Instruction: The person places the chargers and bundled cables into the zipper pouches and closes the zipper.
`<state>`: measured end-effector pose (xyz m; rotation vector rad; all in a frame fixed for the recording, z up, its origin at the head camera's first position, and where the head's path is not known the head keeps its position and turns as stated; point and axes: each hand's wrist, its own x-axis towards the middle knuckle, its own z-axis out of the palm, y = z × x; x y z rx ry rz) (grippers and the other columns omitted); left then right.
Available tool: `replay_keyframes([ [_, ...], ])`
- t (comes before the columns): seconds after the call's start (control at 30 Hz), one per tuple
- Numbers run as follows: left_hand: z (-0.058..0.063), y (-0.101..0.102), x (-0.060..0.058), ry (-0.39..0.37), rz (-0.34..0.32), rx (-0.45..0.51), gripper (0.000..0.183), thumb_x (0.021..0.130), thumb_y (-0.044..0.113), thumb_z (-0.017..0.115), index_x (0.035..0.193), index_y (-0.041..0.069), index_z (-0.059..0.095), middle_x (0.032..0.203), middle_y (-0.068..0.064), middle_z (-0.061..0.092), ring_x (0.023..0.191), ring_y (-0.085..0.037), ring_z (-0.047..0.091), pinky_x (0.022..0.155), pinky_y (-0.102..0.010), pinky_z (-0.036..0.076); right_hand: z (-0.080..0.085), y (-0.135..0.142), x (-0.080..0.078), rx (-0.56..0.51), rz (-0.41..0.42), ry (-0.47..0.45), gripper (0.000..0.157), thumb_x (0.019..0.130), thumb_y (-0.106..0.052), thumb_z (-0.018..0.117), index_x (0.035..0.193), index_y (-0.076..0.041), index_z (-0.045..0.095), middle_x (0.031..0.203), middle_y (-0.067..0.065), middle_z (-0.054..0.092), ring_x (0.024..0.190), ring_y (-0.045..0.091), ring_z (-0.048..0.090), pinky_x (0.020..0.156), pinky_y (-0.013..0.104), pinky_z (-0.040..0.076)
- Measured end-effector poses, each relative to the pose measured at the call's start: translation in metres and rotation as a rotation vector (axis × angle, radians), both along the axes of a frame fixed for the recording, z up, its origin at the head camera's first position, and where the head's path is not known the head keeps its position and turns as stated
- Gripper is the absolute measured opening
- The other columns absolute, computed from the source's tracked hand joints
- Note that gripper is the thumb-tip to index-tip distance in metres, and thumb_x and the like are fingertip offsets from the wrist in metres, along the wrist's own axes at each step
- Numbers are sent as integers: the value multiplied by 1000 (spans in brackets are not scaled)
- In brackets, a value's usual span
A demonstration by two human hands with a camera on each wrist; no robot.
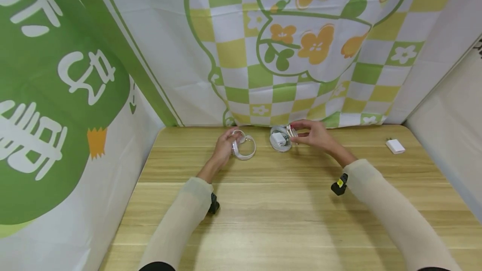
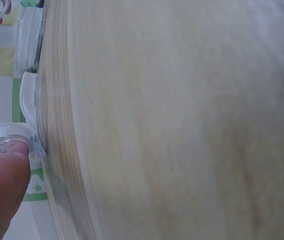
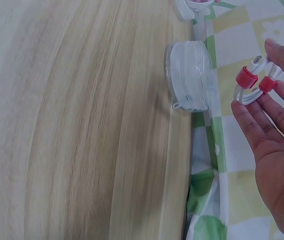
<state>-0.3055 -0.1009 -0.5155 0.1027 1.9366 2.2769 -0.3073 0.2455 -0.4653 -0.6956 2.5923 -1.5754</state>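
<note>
My left hand (image 1: 224,146) pinches the raised lid of a clear round case with white zip edging (image 1: 247,157). Its thumb presses inside the lid in the left wrist view, and the base lies on the table. Between the hands sits a second clear round zip case (image 3: 189,75), with a white charger plug (image 1: 278,139) showing in it from above. Just right of that case, my right hand (image 1: 314,134) holds a small coiled white cable (image 3: 252,96) between thumb and fingers. Red straps (image 3: 246,77) bind the coil, and a metal connector tip sticks out.
Another white charger plug (image 1: 395,146) lies near the right end of the wooden table (image 1: 260,221), prongs pointing away. A printed cloth (image 1: 241,62) hangs along the table's back edge, close behind both hands. A green and white cloth (image 1: 49,95) hangs at the left.
</note>
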Motion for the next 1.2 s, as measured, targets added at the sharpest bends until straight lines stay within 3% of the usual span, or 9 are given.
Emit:
replay_keyframes([
  [0.17,0,1,0,-7,-1,6,47,113,8,44,158,-6,39,151,-30,52,144,-39,51,113,-40,50,1,-8,-1,-4,-2,-4,57,83,-5,91,133,7,67,129,28,70,123,43,67,98,55,60],
  [0.4,-3,1,-2,3,1,15,46,113,7,43,156,-8,40,151,-31,51,145,-40,50,121,-49,42,-1,-17,-3,-28,12,-7,57,83,0,90,133,11,66,129,31,69,123,47,66,98,59,57],
  [0.73,-3,1,-1,-2,-5,7,47,113,8,43,157,-7,40,152,-30,51,145,-39,50,122,-51,41,-2,-32,-3,-22,46,10,54,84,-5,90,132,9,67,126,28,71,118,46,68,93,41,63],
  [1.03,-2,-1,0,-6,-23,13,47,113,8,44,158,-6,39,152,-30,51,146,-40,49,123,-49,40,-3,-49,-5,-16,62,6,55,85,-7,90,133,9,67,127,29,70,121,46,67,99,57,58],
  [1.2,-2,-1,0,-7,-19,19,47,112,8,44,158,-6,39,152,-30,51,146,-40,50,123,-49,41,-6,-63,-6,-19,72,-4,55,85,-9,90,133,6,68,127,26,71,122,44,67,102,58,57],
])
